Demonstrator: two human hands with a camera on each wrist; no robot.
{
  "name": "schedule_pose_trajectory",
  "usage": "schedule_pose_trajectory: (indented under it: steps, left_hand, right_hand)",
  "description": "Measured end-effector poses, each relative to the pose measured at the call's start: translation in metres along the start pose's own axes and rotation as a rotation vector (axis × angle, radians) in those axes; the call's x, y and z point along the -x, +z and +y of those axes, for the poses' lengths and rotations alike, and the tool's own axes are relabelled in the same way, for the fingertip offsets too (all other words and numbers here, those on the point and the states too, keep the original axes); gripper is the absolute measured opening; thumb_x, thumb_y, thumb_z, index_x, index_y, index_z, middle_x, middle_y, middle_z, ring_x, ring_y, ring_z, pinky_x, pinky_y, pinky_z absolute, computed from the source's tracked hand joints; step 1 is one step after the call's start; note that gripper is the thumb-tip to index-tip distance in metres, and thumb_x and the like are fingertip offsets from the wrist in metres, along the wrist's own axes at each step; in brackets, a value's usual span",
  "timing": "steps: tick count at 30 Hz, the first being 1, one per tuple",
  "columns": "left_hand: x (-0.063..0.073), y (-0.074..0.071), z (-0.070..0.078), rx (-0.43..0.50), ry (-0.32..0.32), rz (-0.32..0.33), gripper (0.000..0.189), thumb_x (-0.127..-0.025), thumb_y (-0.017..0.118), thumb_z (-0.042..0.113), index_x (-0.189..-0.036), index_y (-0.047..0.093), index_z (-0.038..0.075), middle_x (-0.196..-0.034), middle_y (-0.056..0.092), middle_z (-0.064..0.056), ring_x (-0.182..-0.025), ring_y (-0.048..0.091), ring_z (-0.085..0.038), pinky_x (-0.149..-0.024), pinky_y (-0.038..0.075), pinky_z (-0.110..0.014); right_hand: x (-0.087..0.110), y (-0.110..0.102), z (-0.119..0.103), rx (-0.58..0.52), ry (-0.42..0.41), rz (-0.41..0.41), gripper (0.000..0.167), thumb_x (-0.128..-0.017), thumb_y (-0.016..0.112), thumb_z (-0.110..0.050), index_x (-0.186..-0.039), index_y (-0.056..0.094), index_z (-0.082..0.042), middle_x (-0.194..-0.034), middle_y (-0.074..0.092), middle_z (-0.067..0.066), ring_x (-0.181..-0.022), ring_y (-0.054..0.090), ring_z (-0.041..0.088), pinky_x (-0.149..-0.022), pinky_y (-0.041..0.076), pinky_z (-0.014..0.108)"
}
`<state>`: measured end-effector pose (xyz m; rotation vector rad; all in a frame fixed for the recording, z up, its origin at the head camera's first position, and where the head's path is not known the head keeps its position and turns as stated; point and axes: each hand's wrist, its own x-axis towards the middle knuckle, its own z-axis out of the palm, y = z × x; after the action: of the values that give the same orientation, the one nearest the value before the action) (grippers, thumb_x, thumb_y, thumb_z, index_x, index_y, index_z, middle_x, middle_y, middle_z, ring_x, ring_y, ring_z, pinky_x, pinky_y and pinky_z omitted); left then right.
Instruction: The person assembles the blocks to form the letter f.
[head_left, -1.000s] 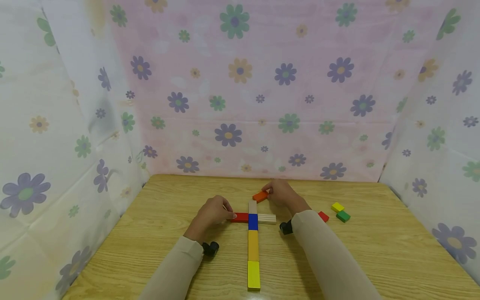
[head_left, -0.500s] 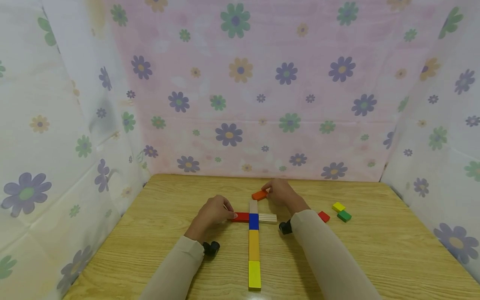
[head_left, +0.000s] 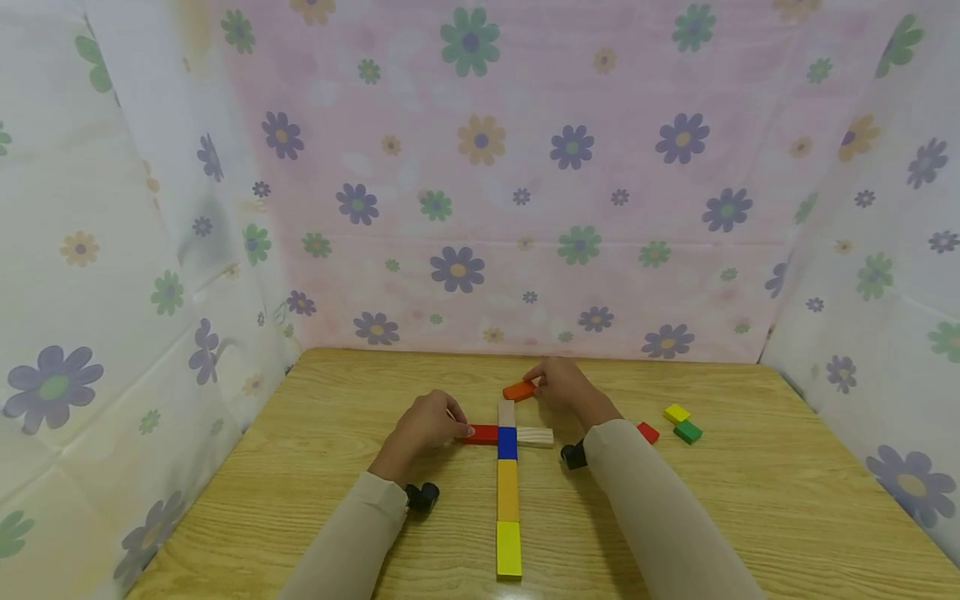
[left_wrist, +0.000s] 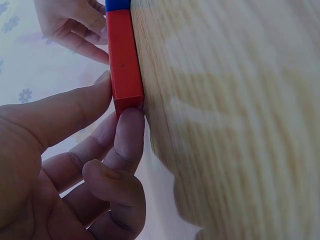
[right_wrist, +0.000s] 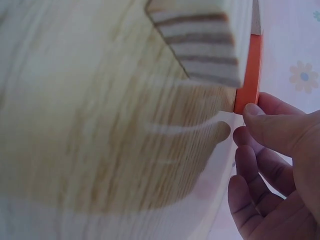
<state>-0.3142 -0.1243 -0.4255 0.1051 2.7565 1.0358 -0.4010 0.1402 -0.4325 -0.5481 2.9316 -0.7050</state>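
My left hand (head_left: 429, 423) pinches the outer end of a red wooden block (left_wrist: 124, 55) lying flat on the table. The block's other end meets a blue block (head_left: 507, 443). At the far side, my right hand (head_left: 566, 387) holds an orange block (head_left: 519, 390) by its right end, with the thumb on it in the right wrist view. This orange block lies slightly slanted by the far end of a pale wood block (head_left: 507, 413). Another plain block (head_left: 536, 437) extends right of the blue one. Toward me, an amber block (head_left: 507, 492) and a yellow block (head_left: 508, 550) continue the line.
To the right lie a small yellow block (head_left: 677, 413), a green block (head_left: 687, 432) and a second red block (head_left: 648, 432), partly hidden by my right sleeve. Flowered cloth (head_left: 517, 283) encloses the wooden table (head_left: 337, 392) at the back and sides.
The orange block has shifted very slightly to the left with my right hand. My left hand and the other blocks stay as they were.
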Motion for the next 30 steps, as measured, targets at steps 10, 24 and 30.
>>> schedule_pose_trajectory:
  steps: [10, 24, 30]
  left_hand:
    - [-0.0006, 0.0011, -0.0013, 0.021, 0.006, -0.003, 0.018, -0.088, 0.085, 0.026, -0.086, 0.072, 0.014, -0.087, 0.068, -0.002, -0.079, 0.057, -0.022, -0.068, 0.046, -0.035]
    - [-0.0010, 0.0013, -0.0018, 0.004, -0.002, 0.003, 0.017, -0.088, 0.084, 0.028, -0.085, 0.073, 0.015, -0.085, 0.068, -0.001, -0.076, 0.059, -0.022, -0.065, 0.047, -0.034]
    - [0.0013, 0.0012, 0.0003, 0.002, -0.002, 0.006, 0.017, -0.088, 0.084, 0.027, -0.086, 0.073, 0.014, -0.084, 0.068, -0.002, -0.075, 0.059, -0.022, -0.064, 0.047, -0.033]
  right_hand:
    - [-0.0011, 0.0016, 0.0017, -0.005, 0.023, 0.005, 0.034, -0.095, 0.067, 0.002, -0.122, 0.078, -0.015, -0.126, 0.070, 0.013, -0.108, 0.067, 0.031, -0.095, 0.056, 0.046]
    - [0.0021, -0.0001, -0.0003, 0.003, 0.028, 0.005, 0.034, -0.098, 0.063, 0.002, -0.125, 0.077, -0.015, -0.131, 0.068, 0.015, -0.113, 0.065, 0.034, -0.100, 0.054, 0.049]
    - [0.0031, -0.0001, 0.0004, -0.005, 0.037, -0.002, 0.034, -0.099, 0.063, 0.000, -0.127, 0.076, -0.016, -0.133, 0.067, 0.016, -0.112, 0.065, 0.033, -0.098, 0.055, 0.048]
